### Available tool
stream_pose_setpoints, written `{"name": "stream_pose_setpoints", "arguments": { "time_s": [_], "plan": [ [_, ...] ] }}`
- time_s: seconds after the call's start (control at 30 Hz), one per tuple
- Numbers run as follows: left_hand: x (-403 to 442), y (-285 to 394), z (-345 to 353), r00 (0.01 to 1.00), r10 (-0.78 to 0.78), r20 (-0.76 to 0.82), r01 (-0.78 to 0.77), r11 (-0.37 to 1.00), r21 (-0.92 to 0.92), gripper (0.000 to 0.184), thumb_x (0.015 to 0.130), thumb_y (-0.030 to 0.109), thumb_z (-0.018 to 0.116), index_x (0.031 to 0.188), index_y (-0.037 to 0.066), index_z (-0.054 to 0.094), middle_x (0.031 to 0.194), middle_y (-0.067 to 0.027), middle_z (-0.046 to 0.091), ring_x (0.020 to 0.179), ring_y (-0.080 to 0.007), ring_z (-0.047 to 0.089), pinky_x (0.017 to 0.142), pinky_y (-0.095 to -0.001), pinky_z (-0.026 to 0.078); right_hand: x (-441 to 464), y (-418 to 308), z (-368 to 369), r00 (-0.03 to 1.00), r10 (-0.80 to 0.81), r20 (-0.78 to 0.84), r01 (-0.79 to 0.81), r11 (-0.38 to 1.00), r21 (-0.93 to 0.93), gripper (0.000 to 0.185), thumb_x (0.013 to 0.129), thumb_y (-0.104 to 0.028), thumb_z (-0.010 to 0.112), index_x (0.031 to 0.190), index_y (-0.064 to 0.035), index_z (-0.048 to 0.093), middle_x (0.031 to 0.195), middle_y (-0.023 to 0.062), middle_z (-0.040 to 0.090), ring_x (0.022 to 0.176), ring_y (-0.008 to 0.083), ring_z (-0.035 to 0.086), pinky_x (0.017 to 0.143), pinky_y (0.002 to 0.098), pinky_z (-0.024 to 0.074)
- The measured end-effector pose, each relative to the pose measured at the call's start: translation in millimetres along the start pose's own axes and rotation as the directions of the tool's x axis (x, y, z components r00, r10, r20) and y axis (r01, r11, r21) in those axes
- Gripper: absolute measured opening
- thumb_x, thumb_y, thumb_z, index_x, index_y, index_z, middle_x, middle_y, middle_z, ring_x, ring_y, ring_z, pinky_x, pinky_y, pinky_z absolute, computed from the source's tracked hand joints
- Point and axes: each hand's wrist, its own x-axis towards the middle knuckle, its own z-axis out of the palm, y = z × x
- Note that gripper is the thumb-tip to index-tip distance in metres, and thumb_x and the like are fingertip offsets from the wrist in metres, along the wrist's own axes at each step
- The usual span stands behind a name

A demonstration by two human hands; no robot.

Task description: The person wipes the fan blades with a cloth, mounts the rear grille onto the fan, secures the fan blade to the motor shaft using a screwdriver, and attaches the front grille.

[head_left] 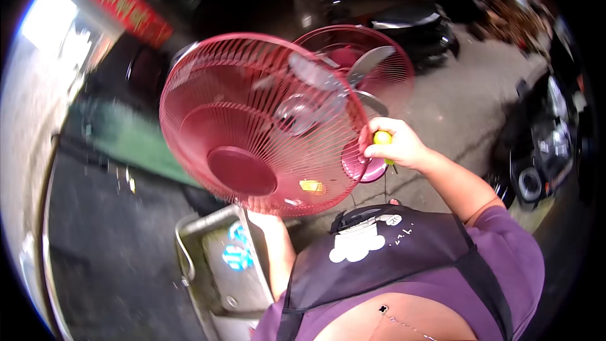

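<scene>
A round red fan grille (243, 173) is held up in front of me, tilted, with a solid disc at its centre. My left hand (265, 215) grips its lower rim, the fingers partly hidden by the wires. My right hand (401, 145) is closed at the right rim and also holds a yellow-green handle (382, 139) with a thin dark shaft below, which looks like a screwdriver. Behind the grille stands the fan, with grey blades (374, 63) and a red rear grille (404, 69). Its pinkish round base (374, 172) shows below.
A stone sink (214, 284) with a blue-and-white item (237, 256) inside stands at lower left. A dark scooter (543, 151) is on the right, and another black vehicle (416, 28) is behind the fan. Something yellow (312, 186) shows through the grille. A green panel (126, 142) lies left.
</scene>
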Motion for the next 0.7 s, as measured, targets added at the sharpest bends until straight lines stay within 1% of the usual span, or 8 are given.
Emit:
{"name": "stream_pose_setpoints", "arguments": {
  "time_s": [0.03,0.1,0.17,0.23,0.3,0.47,0.57,0.7],
  "plan": [
    [-16.1,8.3,-2.0,0.938,-0.057,0.341,0.104,0.987,-0.122,0.046,0.103,0.037,0.033,0.069,0.013,0.051,0.057,-0.0009,0.048,0.046,-0.0154,0.044,0.047,-0.0304,0.039,6.8,4.5,5.0,1.0,0.021,-0.001,-0.021,1.0,-0.018,0.028,0.077,-0.004,0.078,0.1,0.0007,0.063,0.099,0.0076,0.067,0.092,0.0173,0.065,0.083,0.0306,0.0529],
    [-55.8,22.4,19.5,0.993,0.093,-0.077,-0.104,0.983,-0.151,0.049,0.102,0.039,0.035,0.058,0.018,0.033,0.045,0.0048,0.023,0.037,-0.0076,0.019,0.039,-0.024,0.019,19.9,19.9,12.8,0.989,0.034,0.146,-0.066,0.974,0.218,0.044,0.081,-0.005,0.073,0.121,0.0011,0.057,0.101,0.0093,0.067,0.093,0.0163,0.067,0.079,0.0288,0.0545],
    [-93.2,42.1,10.5,0.97,0.182,-0.159,-0.207,0.965,-0.16,0.046,0.101,0.034,0.034,0.058,0.018,0.035,0.046,0.004,0.027,0.036,-0.0111,0.018,0.038,-0.0275,0.022,30.3,25.2,25.4,0.966,0.082,0.246,-0.151,0.949,0.278,0.058,0.08,-0.012,0.075,0.132,-0.0005,0.051,0.098,0.008,0.066,0.082,0.0133,0.065,0.07,0.026,0.0525],
    [-126.9,58.9,16.6,0.823,0.349,-0.448,-0.385,0.923,0.012,0.043,0.1,0.03,0.034,0.058,0.019,0.033,0.047,0.005,0.025,0.037,-0.0107,0.018,0.038,-0.0275,0.022,39.3,38.7,50.1,0.95,0.134,0.282,-0.2,0.955,0.218,0.076,0.076,-0.023,0.081,0.139,-0.0018,0.045,0.091,0.0071,0.064,0.068,0.0118,0.057,0.059,0.024,0.0447],
    [-159.5,78.5,-6.7,0.795,0.482,-0.367,-0.465,0.874,0.141,0.04,0.099,0.027,0.036,0.059,0.02,0.035,0.047,0.0056,0.027,0.037,-0.0104,0.02,0.039,-0.0271,0.023,47.9,46.1,71.8,0.897,0.158,0.413,-0.271,0.934,0.232,0.082,0.076,-0.027,0.082,0.143,-0.003,0.04,0.093,0.0084,0.064,0.074,0.015,0.061,0.059,0.0241,0.0451],
    [-184.2,86.9,-5.3,0.781,0.591,-0.204,-0.598,0.801,0.031,0.034,0.097,0.023,0.038,0.063,0.019,0.039,0.049,0.0057,0.029,0.038,-0.0101,0.022,0.042,-0.0262,0.025,67.5,99.6,97.4,0.727,0.305,0.615,-0.517,0.833,0.198,0.059,0.08,-0.019,0.079,0.129,-0.0048,0.049,0.103,0.0128,0.066,0.096,0.0302,0.068,0.063,0.029,0.0495],
    [-177.2,81.4,10.5,0.803,0.581,-0.133,-0.594,0.798,-0.097,0.037,0.099,0.03,0.037,0.063,0.019,0.04,0.049,0.0056,0.03,0.039,-0.0097,0.022,0.041,-0.0265,0.024,72.6,113.9,114.1,0.753,0.184,0.631,-0.463,0.831,0.31,0.042,0.079,-0.017,0.08,0.112,-0.0041,0.058,0.097,0.0131,0.067,0.09,0.0307,0.068,0.064,0.033,0.0515],
    [-160.8,63.4,10.0,0.801,0.53,-0.278,-0.575,0.811,-0.11,0.042,0.099,0.036,0.038,0.061,0.019,0.038,0.048,0.0049,0.03,0.041,-0.0104,0.028,0.041,-0.0264,0.026,86.6,68.1,128.1,0.754,-0.019,0.657,-0.259,0.91,0.324,0.028,0.076,-0.018,0.082,0.091,-0.0013,0.065,0.086,0.0126,0.067,0.081,0.0277,0.067,0.067,0.0347,0.0523]
  ]
}}
